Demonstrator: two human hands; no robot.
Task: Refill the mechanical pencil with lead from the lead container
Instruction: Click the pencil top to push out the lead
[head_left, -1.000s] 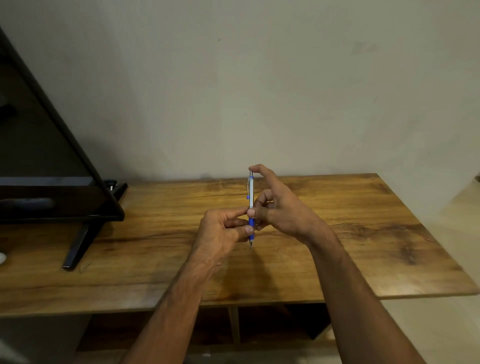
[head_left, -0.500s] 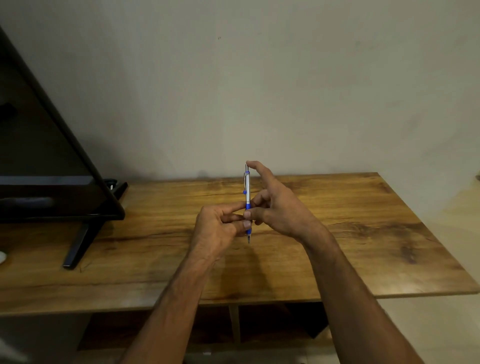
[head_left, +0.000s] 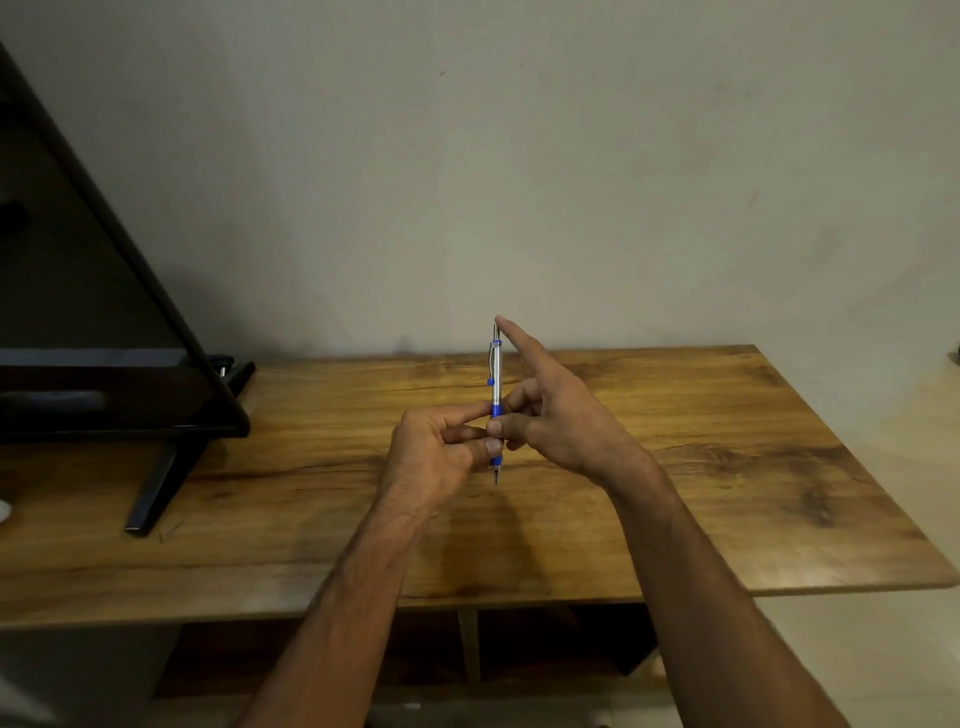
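Observation:
A silver mechanical pencil (head_left: 496, 382) with a blue grip and a blue clip stands upright above the wooden table (head_left: 727, 441), tip pointing down. My left hand (head_left: 434, 457) pinches its blue grip between thumb and fingers. My right hand (head_left: 556, 410) also holds the lower barrel with its curled fingers, while its index finger reaches up and touches the pencil's top end. No lead container is in view.
A black TV (head_left: 104, 312) on a slanted stand (head_left: 161, 478) fills the table's left side. A pale wall rises right behind the table. A small white object (head_left: 4, 512) sits at the far left edge. Below the tabletop there is an open shelf.
Both hands have lifted the pencil slightly and shifted it a little left. The right index finger stays on the top end throughout.

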